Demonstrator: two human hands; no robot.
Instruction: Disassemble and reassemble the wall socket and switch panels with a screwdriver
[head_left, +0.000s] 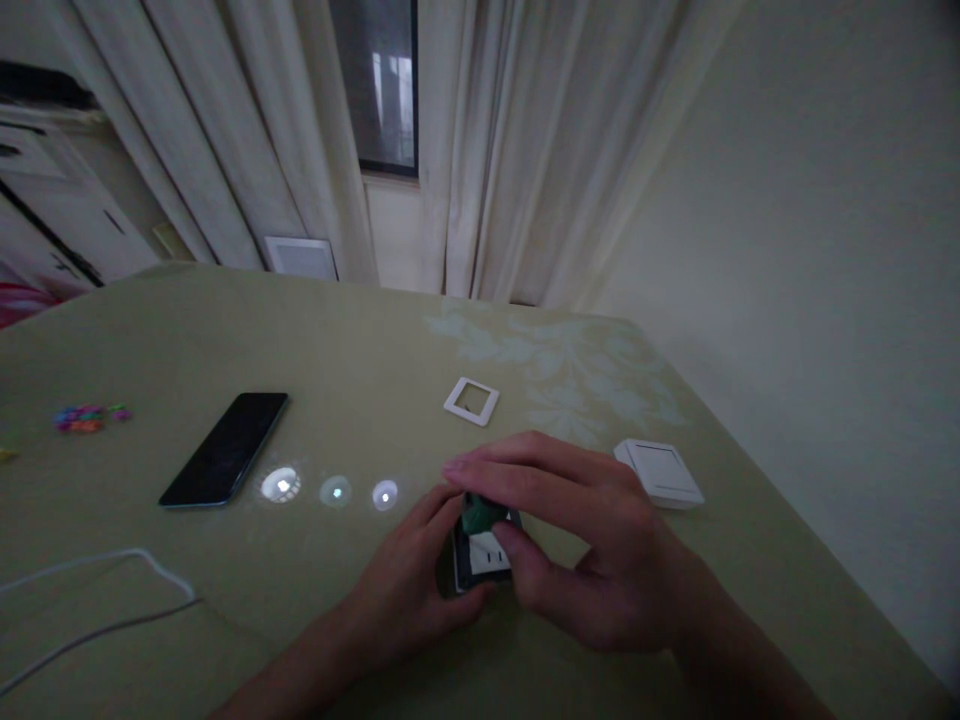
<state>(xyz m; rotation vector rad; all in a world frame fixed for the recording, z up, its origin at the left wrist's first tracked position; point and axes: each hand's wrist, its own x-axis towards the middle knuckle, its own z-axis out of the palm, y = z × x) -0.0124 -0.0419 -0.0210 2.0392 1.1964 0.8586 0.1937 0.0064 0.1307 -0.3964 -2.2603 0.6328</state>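
A wall socket (487, 553) with a white slotted face and a dark surround is low in the middle of the head view. My left hand (405, 580) grips it by its left side, thumb at the near edge and fingers at the far left. Over its far half, my right hand (592, 535) pinches a small dark green object (480, 514) between thumb and fingers. The fingers cover much of that object, so its kind cannot be made out. Beyond the hands lies a white square cover frame (489, 409) with an open centre.
To the right rests a white wall switch (664, 474). A black phone (225, 450) lies on the left, with small colourful pieces (84, 418) farther out. A white cable (142, 556) crosses the near left of the table (337, 350). Curtains and a wall border it.
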